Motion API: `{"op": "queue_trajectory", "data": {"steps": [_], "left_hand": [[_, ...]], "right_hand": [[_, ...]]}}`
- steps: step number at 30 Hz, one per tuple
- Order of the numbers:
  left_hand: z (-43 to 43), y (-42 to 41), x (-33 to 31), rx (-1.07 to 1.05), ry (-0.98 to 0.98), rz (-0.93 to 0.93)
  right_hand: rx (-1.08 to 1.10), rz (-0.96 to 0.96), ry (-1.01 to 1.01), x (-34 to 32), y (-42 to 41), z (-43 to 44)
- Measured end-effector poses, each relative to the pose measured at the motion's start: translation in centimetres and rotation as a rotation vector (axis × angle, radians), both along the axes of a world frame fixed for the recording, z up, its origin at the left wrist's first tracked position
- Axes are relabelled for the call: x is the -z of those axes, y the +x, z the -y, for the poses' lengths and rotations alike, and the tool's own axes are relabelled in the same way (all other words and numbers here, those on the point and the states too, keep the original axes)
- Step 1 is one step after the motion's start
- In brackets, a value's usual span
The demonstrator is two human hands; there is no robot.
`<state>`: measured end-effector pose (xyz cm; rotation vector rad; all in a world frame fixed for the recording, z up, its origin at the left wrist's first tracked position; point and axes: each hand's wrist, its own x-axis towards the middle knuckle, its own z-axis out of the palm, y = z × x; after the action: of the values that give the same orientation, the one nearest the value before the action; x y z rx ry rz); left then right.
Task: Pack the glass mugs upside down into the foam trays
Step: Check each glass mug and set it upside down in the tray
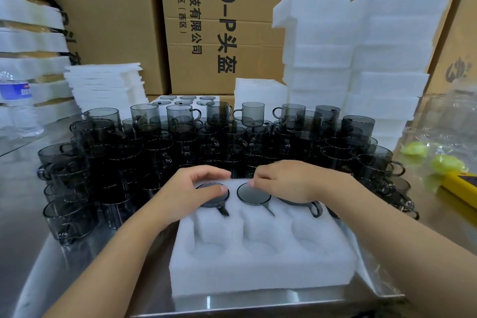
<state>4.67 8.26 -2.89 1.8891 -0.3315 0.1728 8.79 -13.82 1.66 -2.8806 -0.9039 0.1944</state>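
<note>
Person seen as two bare forearms, slim wrists, left hand (pixel 189 188) and right hand (pixel 291 183) bare as well, fingernails trimmed short and plain.

third mug (pixel 299 203) mostly hidden under right hand (pixel 291 181)

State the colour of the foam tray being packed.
White; the foam tray shows best in the head view.
</note>
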Motion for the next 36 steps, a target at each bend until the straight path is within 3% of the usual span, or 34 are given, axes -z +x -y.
{"op": "queue_trajectory", "data": {"steps": [15,30,33,36], "left_hand": [[-0.1,0.2,0.2,0.003,0.009,-0.003],[-0.1,0.3,0.4,0.013,-0.014,-0.013],[-0.1,0.3,0.4,0.01,-0.012,-0.015],[-0.2,0.3,0.4,0.01,-0.004,-0.012]], "right_hand": [[-0.015,0.106,0.117,2.1,-0.5,0.7],[0.024,0.103,0.009,1.8,-1.0,0.1],[0.041,0.23,-0.037,1.9,-1.8,-0.2],[0.125,0.563,-0.04,1.7,-2.2,-0.1]]}}
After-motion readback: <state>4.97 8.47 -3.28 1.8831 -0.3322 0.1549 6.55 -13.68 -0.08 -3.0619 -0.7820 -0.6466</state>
